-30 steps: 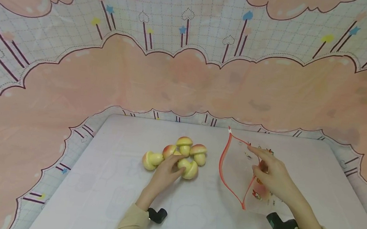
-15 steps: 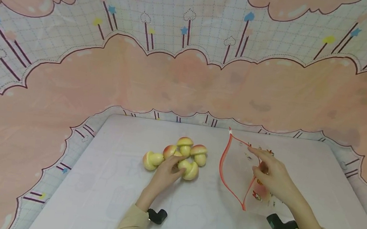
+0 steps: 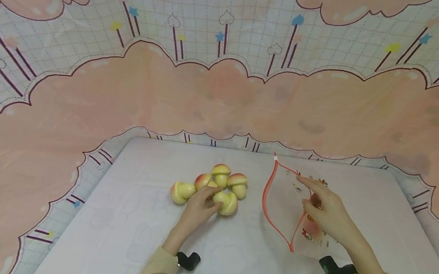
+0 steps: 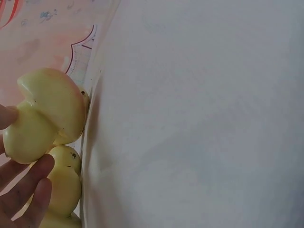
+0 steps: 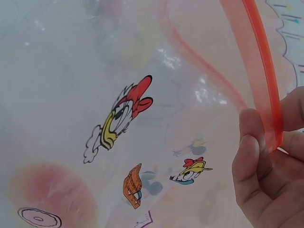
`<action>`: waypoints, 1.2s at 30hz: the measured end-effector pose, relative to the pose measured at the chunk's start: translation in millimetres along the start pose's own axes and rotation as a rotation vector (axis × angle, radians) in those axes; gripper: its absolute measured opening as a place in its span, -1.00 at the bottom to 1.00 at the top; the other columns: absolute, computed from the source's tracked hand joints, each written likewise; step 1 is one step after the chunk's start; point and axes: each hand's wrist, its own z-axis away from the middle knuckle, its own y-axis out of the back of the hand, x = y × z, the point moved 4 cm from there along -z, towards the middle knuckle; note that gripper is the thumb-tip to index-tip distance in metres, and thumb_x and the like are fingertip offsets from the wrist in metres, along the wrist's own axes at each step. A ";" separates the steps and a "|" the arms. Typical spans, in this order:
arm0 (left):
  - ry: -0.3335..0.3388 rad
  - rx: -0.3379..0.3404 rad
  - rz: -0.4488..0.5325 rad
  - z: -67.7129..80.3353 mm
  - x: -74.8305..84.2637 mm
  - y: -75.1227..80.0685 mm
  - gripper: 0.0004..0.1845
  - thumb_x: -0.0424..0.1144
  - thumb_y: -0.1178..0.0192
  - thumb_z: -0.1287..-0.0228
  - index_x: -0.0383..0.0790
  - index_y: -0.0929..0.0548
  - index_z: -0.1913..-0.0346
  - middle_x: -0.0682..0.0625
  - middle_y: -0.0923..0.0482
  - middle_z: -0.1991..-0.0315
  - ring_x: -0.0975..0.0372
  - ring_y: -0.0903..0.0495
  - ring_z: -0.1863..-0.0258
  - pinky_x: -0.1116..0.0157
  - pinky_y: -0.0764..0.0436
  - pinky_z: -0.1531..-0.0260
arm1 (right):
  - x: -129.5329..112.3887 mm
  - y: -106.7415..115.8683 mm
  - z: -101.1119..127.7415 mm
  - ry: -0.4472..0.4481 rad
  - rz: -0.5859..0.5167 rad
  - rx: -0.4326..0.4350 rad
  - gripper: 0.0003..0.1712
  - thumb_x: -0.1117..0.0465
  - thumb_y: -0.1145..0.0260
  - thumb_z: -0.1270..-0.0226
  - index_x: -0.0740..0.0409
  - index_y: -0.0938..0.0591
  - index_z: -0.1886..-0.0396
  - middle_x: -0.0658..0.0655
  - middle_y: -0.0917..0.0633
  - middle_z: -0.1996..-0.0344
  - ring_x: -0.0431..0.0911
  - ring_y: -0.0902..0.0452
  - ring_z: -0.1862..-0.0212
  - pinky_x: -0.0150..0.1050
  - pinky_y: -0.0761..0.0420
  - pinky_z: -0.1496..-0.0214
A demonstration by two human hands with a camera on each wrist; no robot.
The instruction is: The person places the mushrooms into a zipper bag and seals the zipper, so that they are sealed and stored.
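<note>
My left hand point(image 3: 198, 206) pinches a yellow toy mushroom point(image 3: 228, 204) at the front of a cluster on the table. In the left wrist view that mushroom point(image 4: 45, 111) sits between the thumb and fingers, with more mushrooms point(image 4: 65, 187) beyond. Several others with reddish caps, including one mushroom point(image 3: 182, 192) at the left, lie close around the hand. To the right, my right hand point(image 3: 326, 210) grips the rim of a clear zip bag point(image 3: 285, 202) whose orange-edged mouth gapes leftward. Printed cartoon figures cover the bag point(image 5: 61, 104). A blurred reddish round shape point(image 5: 52, 190) shows through its film.
The white table point(image 3: 121, 234) reaches back to a curtain point(image 3: 222, 106) patterned with clouds and candles. A black wrist device point(image 3: 189, 259) sits at the left wrist and another device point(image 3: 336, 270) at the right. Table surface lies between mushrooms and bag.
</note>
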 end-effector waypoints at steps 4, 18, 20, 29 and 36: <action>-0.012 0.023 -0.007 0.9 3.2 2.3 -0.58 -0.28 -0.35 -0.14 -0.19 -0.62 -0.10 0.01 -0.61 0.15 0.26 -0.52 0.22 0.22 -0.64 0.12 | 0.7 -0.7 -0.4 0.006 -0.001 0.002 -0.37 0.41 -0.20 -0.23 0.11 -0.41 -0.34 0.14 -0.54 0.18 -0.32 -0.37 0.54 -0.40 -0.45 0.52; -0.107 0.094 -0.061 0.0 14.6 7.0 -0.62 -0.27 -0.36 -0.12 -0.22 -0.64 -0.04 -0.04 -0.64 0.16 0.22 -0.56 0.28 0.29 -0.63 0.21 | 0.9 -1.6 -0.9 0.011 -0.002 0.003 -0.38 0.41 -0.20 -0.23 0.13 -0.42 -0.33 0.20 -0.54 0.11 -0.32 -0.36 0.53 -0.41 -0.44 0.53; -0.116 0.103 -0.058 0.1 16.0 7.3 -0.62 -0.28 -0.37 -0.11 -0.22 -0.64 -0.03 -0.04 -0.64 0.16 0.21 -0.57 0.28 0.29 -0.63 0.22 | 0.7 -1.6 -1.0 0.013 0.002 0.005 -0.38 0.41 -0.20 -0.23 0.14 -0.42 -0.33 0.18 -0.54 0.16 -0.32 -0.36 0.53 -0.41 -0.43 0.52; -0.154 0.141 -0.053 1.3 23.0 9.8 -0.62 -0.29 -0.39 -0.09 -0.24 -0.64 -0.01 -0.06 -0.65 0.14 0.19 -0.61 0.28 0.34 -0.64 0.24 | 1.3 -2.6 -1.7 0.013 0.008 0.002 -0.39 0.40 -0.21 -0.24 0.15 -0.42 -0.33 0.19 -0.55 0.18 -0.32 -0.36 0.53 -0.41 -0.43 0.51; -0.176 0.156 -0.032 0.5 31.2 11.7 -0.61 -0.27 -0.40 -0.08 -0.23 -0.65 -0.02 -0.05 -0.65 0.16 0.20 -0.61 0.28 0.35 -0.65 0.24 | 1.3 -2.9 -2.3 0.004 -0.001 -0.001 -0.38 0.41 -0.20 -0.24 0.14 -0.42 -0.33 0.23 -0.54 0.12 -0.31 -0.36 0.53 -0.41 -0.43 0.52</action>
